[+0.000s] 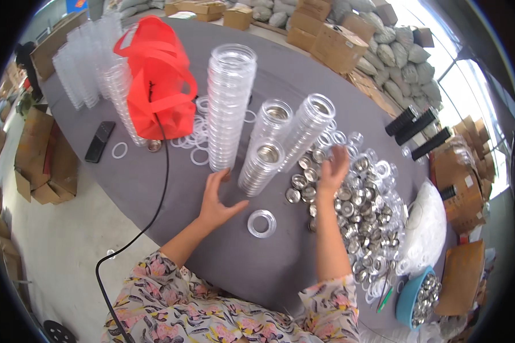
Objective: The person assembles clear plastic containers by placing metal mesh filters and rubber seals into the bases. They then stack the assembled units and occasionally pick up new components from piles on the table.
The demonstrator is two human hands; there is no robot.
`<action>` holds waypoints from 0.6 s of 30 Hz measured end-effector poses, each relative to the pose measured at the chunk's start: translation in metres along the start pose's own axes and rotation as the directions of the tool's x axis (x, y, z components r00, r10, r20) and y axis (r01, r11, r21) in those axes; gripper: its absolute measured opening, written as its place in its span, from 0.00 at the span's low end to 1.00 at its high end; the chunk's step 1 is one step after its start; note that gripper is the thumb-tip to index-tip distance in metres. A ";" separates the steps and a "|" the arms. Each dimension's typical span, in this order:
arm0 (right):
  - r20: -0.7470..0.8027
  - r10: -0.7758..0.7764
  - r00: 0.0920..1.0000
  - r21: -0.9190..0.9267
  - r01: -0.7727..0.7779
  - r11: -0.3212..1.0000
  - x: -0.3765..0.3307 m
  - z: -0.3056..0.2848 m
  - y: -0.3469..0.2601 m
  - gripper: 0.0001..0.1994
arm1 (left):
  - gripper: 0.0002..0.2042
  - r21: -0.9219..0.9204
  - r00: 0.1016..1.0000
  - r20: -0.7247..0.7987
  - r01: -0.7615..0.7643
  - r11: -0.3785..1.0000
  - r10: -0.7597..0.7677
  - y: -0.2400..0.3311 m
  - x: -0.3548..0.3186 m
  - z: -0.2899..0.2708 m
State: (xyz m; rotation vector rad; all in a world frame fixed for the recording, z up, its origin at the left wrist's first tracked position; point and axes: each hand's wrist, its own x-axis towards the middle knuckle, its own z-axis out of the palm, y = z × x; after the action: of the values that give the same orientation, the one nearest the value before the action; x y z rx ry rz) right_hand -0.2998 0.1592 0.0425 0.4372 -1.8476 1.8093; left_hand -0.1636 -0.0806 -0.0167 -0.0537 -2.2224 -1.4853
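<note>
Grey table (303,74) bears clear lid stacks (230,103); cardboard boxes (332,43) behind.

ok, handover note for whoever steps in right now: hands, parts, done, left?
Left hand: open, flat on the grey table, beside the tallest stack of clear lids.
Right hand: open, fingers spread over the pile of loose metal-and-clear lids; nothing visibly gripped.
One clear ring lid lies alone between the hands.
Done: four stacks built, two of them leaning.
Left: the large loose pile, plus a blue bowl of metal parts.
</note>
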 end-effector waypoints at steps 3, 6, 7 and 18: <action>-0.007 -0.292 0.956 -0.027 0.292 0.956 0.015 0.029 -0.063 0.38 | 0.44 0.145 0.967 -0.242 -0.052 0.988 0.087 -0.002 0.012 -0.020; 0.204 -0.482 0.852 -0.147 0.513 0.845 0.040 0.083 -0.124 0.42 | 0.46 0.267 0.939 -0.315 -0.054 0.962 0.140 -0.037 0.042 -0.014; 0.265 -0.526 0.808 -0.195 0.579 0.792 0.046 0.101 -0.148 0.42 | 0.47 0.220 0.956 -0.269 -0.054 0.974 0.114 -0.047 0.049 -0.010; 0.561 -0.370 0.741 -0.320 0.607 0.728 0.035 0.172 -0.195 0.29 | 0.35 -0.009 0.970 -0.231 -0.075 0.997 0.071 -0.034 0.048 -0.029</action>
State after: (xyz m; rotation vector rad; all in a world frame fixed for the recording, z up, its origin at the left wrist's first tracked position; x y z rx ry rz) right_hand -0.2421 -0.0180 0.2270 1.1290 -2.1207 0.8574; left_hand -0.2057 -0.1305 -0.0186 0.0307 -2.0014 -1.3955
